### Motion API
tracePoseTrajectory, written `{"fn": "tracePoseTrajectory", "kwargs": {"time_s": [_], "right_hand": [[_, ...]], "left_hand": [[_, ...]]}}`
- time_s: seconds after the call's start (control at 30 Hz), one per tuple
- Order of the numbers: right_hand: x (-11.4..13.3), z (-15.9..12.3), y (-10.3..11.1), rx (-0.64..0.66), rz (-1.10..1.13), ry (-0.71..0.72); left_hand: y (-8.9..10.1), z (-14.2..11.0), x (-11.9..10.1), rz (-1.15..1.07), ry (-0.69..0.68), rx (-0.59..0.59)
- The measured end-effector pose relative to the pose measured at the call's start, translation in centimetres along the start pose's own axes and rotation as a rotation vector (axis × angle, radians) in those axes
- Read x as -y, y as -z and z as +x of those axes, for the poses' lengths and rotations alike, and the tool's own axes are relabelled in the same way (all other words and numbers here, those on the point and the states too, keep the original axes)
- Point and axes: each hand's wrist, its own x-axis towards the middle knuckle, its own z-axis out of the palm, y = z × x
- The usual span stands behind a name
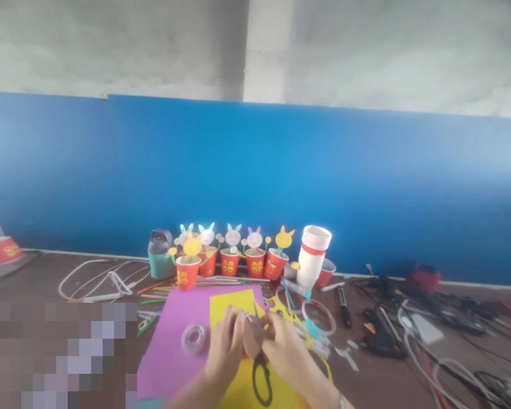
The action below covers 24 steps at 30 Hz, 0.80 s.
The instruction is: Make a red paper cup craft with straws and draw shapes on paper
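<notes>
My left hand (226,342) is closed, its thumb and fingers pinching a small tan paper piece (251,342) in front of me. My right hand (284,341) is closed around the middle of a pair of scissors (262,382); one dark loop hangs out below the hand and the blades point away from me, between both hands. Beneath them lie a yellow sheet (234,392) and a purple sheet (170,355). Left of my left hand, a roll of clear tape (193,339) rests on the purple sheet. My fingertips are slightly blurred.
Several red paper cups (230,263) with rabbit-head cutouts line the back, near a blue partition (238,165). A stack of white cups (310,264) and a teal bottle (160,258) flank them. At right are a black marker (344,307), a glue gun (381,335) and tangled cables (451,363).
</notes>
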Motion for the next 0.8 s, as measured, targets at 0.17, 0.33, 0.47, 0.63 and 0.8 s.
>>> {"fn": "tracePoseTrajectory", "kwargs": {"time_s": [0.17,0.33,0.47,0.63,0.8], "right_hand": [[-0.2,0.2,0.7,0.019,-0.002,0.012],[-0.3,1.2,2.1,0.096,0.162,-0.115],[-0.5,1.5,3.4,0.146,0.178,-0.146],[-1.1,1.5,5.2,0.186,0.074,-0.129],[-1.7,1.3,4.5,0.094,-0.251,-0.028]], "left_hand": [[0.7,0.4,-0.5,-0.019,-0.085,0.059],[2.1,1.0,-0.4,0.089,-0.292,0.333],[1.9,1.0,0.0,0.213,-0.265,0.361],[1.2,2.0,1.2,0.280,-0.004,-0.046],[1.5,2.6,1.2,-0.023,0.132,-0.175]]}}
